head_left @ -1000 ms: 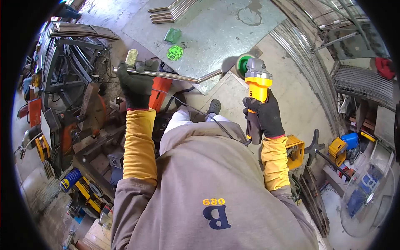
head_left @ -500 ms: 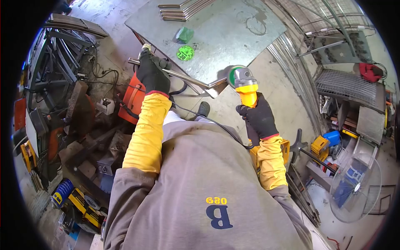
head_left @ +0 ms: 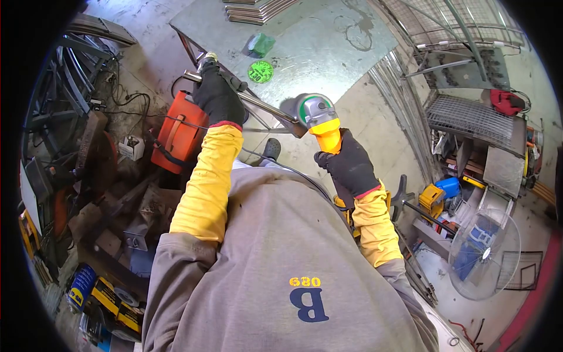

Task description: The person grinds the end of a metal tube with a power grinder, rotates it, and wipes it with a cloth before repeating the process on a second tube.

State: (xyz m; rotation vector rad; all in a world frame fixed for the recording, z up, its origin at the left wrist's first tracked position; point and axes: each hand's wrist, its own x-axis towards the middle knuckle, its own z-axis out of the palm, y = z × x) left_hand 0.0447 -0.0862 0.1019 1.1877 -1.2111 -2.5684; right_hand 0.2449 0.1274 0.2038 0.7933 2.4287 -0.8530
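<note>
My left hand (head_left: pixel 219 97), in a black glove and yellow sleeve, is closed around a shiny metal tube (head_left: pixel 264 110) that slants down to the right. In my right hand (head_left: pixel 350 165), also gloved in black, is a yellow and grey angle grinder (head_left: pixel 325 130). Its green-rimmed disc (head_left: pixel 304 110) is right at the tube's far end in this view. Behind them lies a metal table (head_left: pixel 316 53) carrying a round green disc (head_left: pixel 260 71), a crumpled green piece (head_left: pixel 259 44) and several bent tubes (head_left: pixel 252 13).
An orange machine (head_left: pixel 176 132) with a strap stands left of my legs. Scrap metal (head_left: pixel 141 234) and a blue spray can (head_left: pixel 82 287) crowd the left side. On the right are long metal bars (head_left: pixel 402 111), a wire rack (head_left: pixel 469 120) and a round fan (head_left: pixel 485 253).
The tube has turned, and its bent far end looks shorter now. My right hand has brought the grinder a little left, with its head tilted differently. The view has shifted slightly.
</note>
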